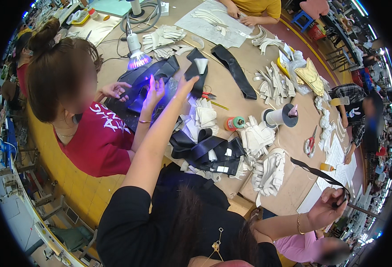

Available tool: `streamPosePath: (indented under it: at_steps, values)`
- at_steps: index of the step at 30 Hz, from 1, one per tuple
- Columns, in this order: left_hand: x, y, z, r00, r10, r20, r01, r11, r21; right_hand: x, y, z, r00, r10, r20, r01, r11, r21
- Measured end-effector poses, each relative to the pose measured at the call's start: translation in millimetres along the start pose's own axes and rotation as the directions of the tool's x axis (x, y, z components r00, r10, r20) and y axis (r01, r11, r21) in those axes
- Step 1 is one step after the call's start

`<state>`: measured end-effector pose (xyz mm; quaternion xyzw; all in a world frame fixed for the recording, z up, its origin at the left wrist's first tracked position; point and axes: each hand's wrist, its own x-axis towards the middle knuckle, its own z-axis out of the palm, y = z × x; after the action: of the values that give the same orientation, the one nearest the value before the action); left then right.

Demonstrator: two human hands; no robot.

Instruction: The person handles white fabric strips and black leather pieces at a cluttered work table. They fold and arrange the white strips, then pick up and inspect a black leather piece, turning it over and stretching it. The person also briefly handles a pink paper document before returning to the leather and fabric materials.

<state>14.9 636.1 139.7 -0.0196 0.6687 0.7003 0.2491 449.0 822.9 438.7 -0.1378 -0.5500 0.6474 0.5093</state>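
Wearer is wearing a black short-sleeved top, sleeves ending at the upper arms, forearms bare. Long dark hair is hanging down the chest at 6 o'clock, with a small gold pendant showing. Thin gold bracelet is sitting on the wrist of the right hand (pixel 327 207). Left hand (pixel 186 83) is wearing no jewellery.

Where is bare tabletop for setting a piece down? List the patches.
Bare brown tabletop lies between the long black strap and the white thread cone, and again beside the red-handled scissors. Crowded: the white cut-piece stacks and black strap pile.
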Motion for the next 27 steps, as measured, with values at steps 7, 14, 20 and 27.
streamPosePath:
  at_steps: [7,14,20,27]
  values:
    - [-46.2,-43.0,-0.9,0.949,0.299,-0.101,-0.168,0.749,0.640,2.7,27.5,31.3,0.967,0.141,0.212,-0.152,0.988,0.036]
    - [-204.5,53.3,20.8,0.767,-0.074,0.637,0.026,0.996,0.085,-24.8,47.1,89.0,0.879,0.296,0.374,-0.228,0.950,-0.214]
    - [-271.2,87.6,24.2,0.242,0.125,0.962,0.612,0.750,-0.251,-57.3,58.3,130.1,0.318,0.722,0.614,-0.471,0.683,-0.559]
    - [-270.4,80.5,14.7,0.628,-0.104,0.771,0.741,0.382,-0.552,-98.2,71.9,118.2,0.127,0.803,0.582,-0.410,0.577,-0.706]
